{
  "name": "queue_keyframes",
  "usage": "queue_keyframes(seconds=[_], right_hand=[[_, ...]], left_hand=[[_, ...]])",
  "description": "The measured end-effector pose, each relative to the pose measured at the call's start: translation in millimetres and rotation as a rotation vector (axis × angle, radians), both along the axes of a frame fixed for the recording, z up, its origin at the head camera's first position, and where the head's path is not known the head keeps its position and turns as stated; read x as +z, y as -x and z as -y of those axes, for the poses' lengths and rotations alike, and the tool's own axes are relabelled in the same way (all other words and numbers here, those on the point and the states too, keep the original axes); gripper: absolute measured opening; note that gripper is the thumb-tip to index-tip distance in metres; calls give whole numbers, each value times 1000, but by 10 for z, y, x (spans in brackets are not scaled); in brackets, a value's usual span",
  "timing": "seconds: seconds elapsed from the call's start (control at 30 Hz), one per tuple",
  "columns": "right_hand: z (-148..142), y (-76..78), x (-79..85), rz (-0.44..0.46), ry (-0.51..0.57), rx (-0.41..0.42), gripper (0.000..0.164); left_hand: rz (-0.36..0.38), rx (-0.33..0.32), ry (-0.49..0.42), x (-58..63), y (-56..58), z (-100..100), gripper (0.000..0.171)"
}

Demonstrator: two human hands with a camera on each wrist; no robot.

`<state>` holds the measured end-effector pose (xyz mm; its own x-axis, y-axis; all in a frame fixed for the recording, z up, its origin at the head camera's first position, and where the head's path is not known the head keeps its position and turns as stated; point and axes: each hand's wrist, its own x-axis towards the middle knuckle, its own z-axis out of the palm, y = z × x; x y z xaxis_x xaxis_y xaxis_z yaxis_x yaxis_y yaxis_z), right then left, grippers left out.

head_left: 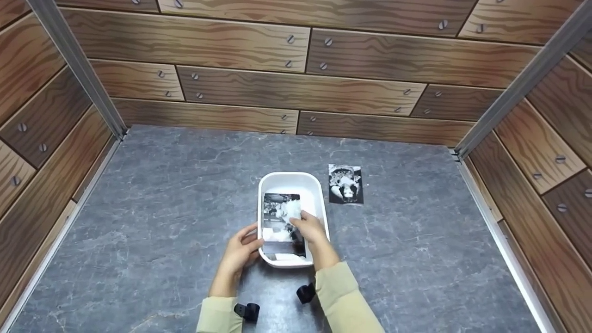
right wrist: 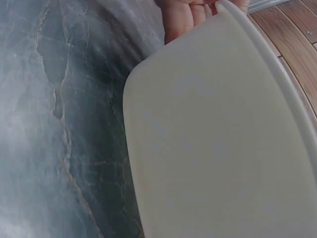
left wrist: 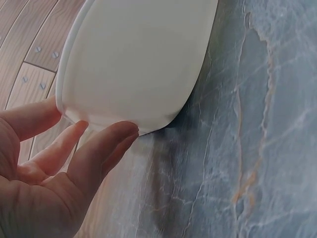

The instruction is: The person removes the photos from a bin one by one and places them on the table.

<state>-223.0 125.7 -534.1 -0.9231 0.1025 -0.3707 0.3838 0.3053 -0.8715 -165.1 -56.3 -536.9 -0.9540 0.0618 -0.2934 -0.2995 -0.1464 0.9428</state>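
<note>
A white tray (head_left: 316, 186) with rounded corners stands on the table, and black-and-white photos lie in it. On top, one photo (head_left: 280, 217) overlaps another photo (head_left: 284, 249), whose lower edge shows near the tray's front. My right hand (head_left: 311, 230) reaches in over the right rim and pinches the top photo by its right edge, thumb on its face. At the front left of the tray, my left hand (head_left: 239, 249) holds the side. In the left wrist view its fingertips (left wrist: 130, 128) touch the outer wall, one digit at the rim. The right wrist view hides my right hand.
A separate black-and-white photo (head_left: 346, 184) lies flat on the grey marbled table (head_left: 185, 185), right of the tray's far end. Wood-patterned panels (head_left: 240, 85) wall in the back and both sides. A black wrist camera (head_left: 305, 293) sits under my right wrist.
</note>
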Motion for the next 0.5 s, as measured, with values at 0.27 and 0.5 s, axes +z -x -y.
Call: queue_keyframes(seconds=[0.27,0.5], right_hand=[[18,13,-24,-3,-4,-48,62],[58,5,-7,-33,33,-53,60]], left_hand=[[14,-11,-10,4,-10,-26,57],[8,-5,5,23,-11,7,57]])
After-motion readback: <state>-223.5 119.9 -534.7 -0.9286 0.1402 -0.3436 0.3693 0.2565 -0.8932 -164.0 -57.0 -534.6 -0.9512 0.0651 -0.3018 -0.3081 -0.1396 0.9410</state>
